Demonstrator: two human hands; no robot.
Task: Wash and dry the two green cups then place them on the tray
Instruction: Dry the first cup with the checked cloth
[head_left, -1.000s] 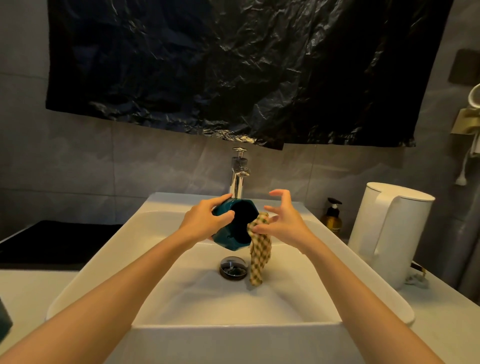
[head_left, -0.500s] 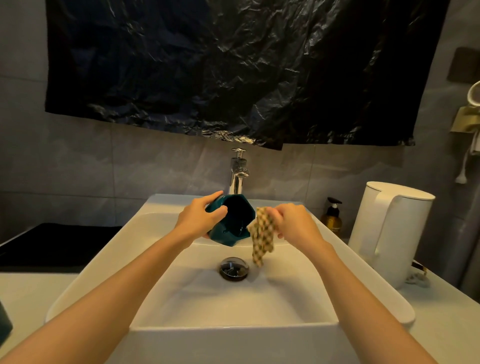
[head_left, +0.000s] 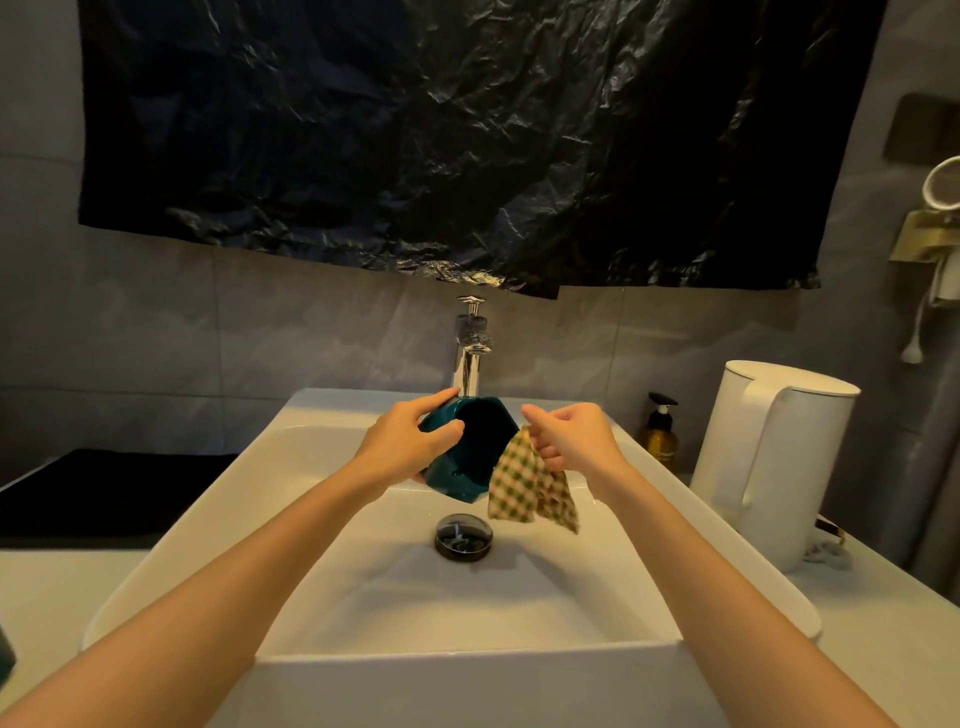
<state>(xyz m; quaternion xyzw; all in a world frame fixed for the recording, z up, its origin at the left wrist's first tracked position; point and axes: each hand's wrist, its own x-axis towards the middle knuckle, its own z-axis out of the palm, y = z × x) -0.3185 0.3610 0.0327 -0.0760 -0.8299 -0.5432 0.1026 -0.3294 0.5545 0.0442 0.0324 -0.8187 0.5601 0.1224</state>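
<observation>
While the left hand (head_left: 405, 449) grips the green cup (head_left: 460, 475) with thumb and fingers curled round its faceted wall, the right hand (head_left: 571, 441) pinches a checked cloth (head_left: 522, 486) by one corner, so most of the fabric hangs loose just beside the cup's mouth. The cup lies tilted on its side in the air, opening turned towards the cloth, above the white sink (head_left: 467, 613) and close in front of the chrome tap (head_left: 470, 358).

The main risk, as I judge it, is the one-handed hold. The glaze looks glossy and probably wet, and pressing the cloth inside would push against that hold, so the cup could twist free and chip on the hard basin near the drain (head_left: 464, 537). A corner pinch is also weak. If the cloth slips into the sink it soaks and no longer dries anything. Swinging the cup back could knock its rim on the tap.

Further out, a white kettle (head_left: 774, 457) and a pump bottle (head_left: 658, 441) stand on the worktop (head_left: 857, 613) to the right, within reach of a careless elbow. A dark flat surface (head_left: 104, 488) lies to the left, and I cannot tell whether it is the tray
</observation>
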